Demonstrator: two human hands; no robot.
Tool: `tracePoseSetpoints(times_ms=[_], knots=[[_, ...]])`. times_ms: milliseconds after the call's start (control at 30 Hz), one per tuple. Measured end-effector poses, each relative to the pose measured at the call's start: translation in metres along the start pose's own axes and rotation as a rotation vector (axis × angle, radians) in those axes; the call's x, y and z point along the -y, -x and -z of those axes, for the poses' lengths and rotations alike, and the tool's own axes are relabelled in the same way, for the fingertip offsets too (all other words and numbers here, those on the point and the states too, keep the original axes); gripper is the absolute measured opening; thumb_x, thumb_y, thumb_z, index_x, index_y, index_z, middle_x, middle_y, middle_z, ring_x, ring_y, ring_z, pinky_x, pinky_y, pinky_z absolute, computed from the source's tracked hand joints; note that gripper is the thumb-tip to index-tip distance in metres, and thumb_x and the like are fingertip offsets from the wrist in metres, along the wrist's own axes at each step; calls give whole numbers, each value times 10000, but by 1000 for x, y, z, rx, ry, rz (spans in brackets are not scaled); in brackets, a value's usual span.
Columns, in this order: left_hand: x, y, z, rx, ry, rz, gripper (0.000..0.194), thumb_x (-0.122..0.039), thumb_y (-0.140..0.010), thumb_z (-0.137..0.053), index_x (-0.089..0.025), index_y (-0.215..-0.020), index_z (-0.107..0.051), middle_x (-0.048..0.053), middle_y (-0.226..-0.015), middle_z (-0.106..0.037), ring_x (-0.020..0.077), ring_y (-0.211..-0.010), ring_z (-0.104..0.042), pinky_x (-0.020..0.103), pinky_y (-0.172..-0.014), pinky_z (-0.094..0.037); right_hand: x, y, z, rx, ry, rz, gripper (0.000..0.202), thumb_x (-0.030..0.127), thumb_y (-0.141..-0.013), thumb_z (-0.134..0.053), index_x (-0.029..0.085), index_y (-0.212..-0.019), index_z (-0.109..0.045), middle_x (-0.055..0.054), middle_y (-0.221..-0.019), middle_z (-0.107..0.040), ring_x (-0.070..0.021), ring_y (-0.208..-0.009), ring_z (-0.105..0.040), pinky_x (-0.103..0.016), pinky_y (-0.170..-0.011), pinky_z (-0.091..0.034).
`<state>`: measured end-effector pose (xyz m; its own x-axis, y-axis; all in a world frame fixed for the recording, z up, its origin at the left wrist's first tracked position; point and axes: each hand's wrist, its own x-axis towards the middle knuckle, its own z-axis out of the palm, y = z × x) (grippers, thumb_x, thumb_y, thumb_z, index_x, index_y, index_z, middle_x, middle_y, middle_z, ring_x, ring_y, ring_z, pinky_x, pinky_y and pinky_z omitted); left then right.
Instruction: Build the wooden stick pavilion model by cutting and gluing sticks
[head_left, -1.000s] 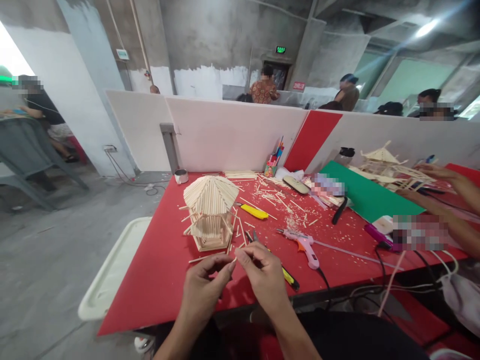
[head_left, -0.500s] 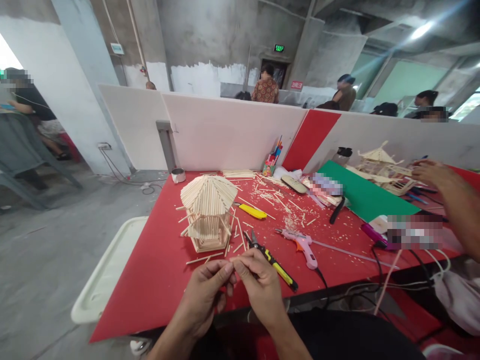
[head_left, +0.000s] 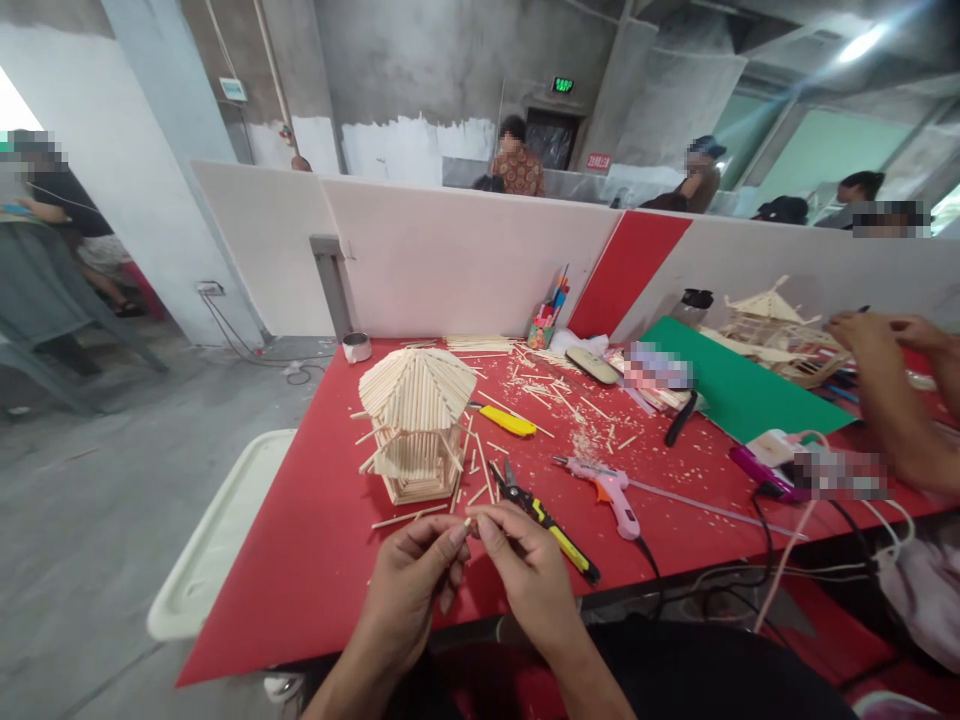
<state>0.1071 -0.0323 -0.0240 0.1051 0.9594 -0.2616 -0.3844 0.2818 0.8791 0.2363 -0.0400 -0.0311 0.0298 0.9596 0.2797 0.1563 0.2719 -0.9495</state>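
Over the near edge of the red table, my left hand [head_left: 416, 575] pinches a short pale piece of wooden stick [head_left: 467, 524] between thumb and fingertip. My right hand [head_left: 529, 570] is closed in a pinch just beside it; whatever its fingertips hold is hidden. Beyond my hands stands a small hexagonal pavilion model [head_left: 416, 425] built of round wooden sticks, with a peaked roof. Yellow-and-black cutting pliers [head_left: 547, 525] lie right of my right hand. A pink glue gun [head_left: 604, 485] and a yellow utility knife [head_left: 508, 420] rest farther back.
Offcuts and stick scraps [head_left: 551, 390] litter the table [head_left: 300, 590]. At the back are a tape roll [head_left: 357, 347] and a pen cup [head_left: 541, 328]. A power strip [head_left: 765, 472] with cables lies right. Another person's hands [head_left: 877, 335] are near a second model [head_left: 772, 330].
My fingertips have parted slightly and the pale stick piece now shows between them. The other person's arm has shifted, and both of that person's hands are now visible.
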Motion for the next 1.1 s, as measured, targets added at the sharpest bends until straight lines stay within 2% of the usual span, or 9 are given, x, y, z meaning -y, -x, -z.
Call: tracePoseSetpoints(times_ms=[133, 333, 400, 567, 700, 800, 900, 1000, 1100], knots=[[0, -2, 2, -40, -192, -131, 319, -426, -611, -795, -132, -696, -708, -27, -465, -553, 58, -358, -431, 155, -334, -353, 2, -4, 5, 31, 44, -22, 219, 322, -883, -542, 197, -880, -721, -19, -782, -671, -139, -743, -615, -222, -666, -468], [-7, 2, 9, -17, -488, -358, 176, -318, -727, -687, -160, -655, -718, -13, -521, -549, 75, -405, -453, 167, -376, -353, 12, -14, 14, 201, 115, -70, 211, 297, -855, -557, 182, -753, -703, 8, -686, -659, -113, -640, -570, -199, -582, -408], [-7, 3, 11, -5, -517, -362, 180, -311, -743, -665, -162, -651, -707, -17, -520, -534, 75, -406, -445, 167, -380, -349, 16, -16, 14, 233, 150, -33, 206, 272, -859, -547, 181, -736, -685, 18, -670, -644, -104, -629, -555, -194, -587, -400], [-5, 3, 15, -6, -463, -264, 230, -366, -760, -640, -155, -676, -671, -38, -474, -487, 73, -376, -413, 169, -367, -336, 17, -15, 12, 278, 162, 1, 243, 266, -910, -476, 183, -769, -656, 16, -726, -645, -105, -684, -574, -197, -636, -409], [-5, 3, 16, -11, -491, -334, 218, -343, -754, -658, -151, -654, -687, -17, -524, -531, 74, -410, -440, 166, -385, -349, 13, -15, 9, 271, 180, -24, 245, 299, -908, -498, 180, -767, -658, 17, -706, -647, -102, -661, -570, -193, -618, -406], [-6, 3, 17, -24, -431, -305, 230, -363, -733, -694, -145, -658, -696, -14, -523, -544, 67, -395, -443, 162, -376, -349, 13, -16, 7, 266, 171, -12, 233, 273, -899, -511, 178, -739, -651, 20, -688, -637, -97, -641, -564, -189, -603, -407], [-7, 4, 18, -62, -237, -194, 300, -429, -676, -750, -138, -653, -683, -32, -453, -515, 59, -352, -416, 158, -349, -341, 16, -16, 0, 247, 115, 25, 235, 282, -921, -488, 194, -806, -673, 9, -752, -666, -107, -698, -604, -196, -637, -441], [-12, 6, 18, -137, 3, -129, 348, -455, -593, -810, -138, -650, -680, -35, -463, -531, 50, -354, -409, 144, -328, -327, 18, -15, -13, 135, 150, 149, 143, 281, -893, -563, 223, -916, -691, 1, -841, -678, -110, -758, -618, -195, -641, -455], [-21, 10, 20, -184, 129, -118, 364, -429, -530, -854, -131, -681, -710, -35, -466, -538, 43, -367, -413, 127, -326, -321, 20, -15, -26, 62, 212, 319, 129, 232, -871, -608, 242, -966, -694, -3, -864, -650, -107, -784, -605, -205, -666, -469]])
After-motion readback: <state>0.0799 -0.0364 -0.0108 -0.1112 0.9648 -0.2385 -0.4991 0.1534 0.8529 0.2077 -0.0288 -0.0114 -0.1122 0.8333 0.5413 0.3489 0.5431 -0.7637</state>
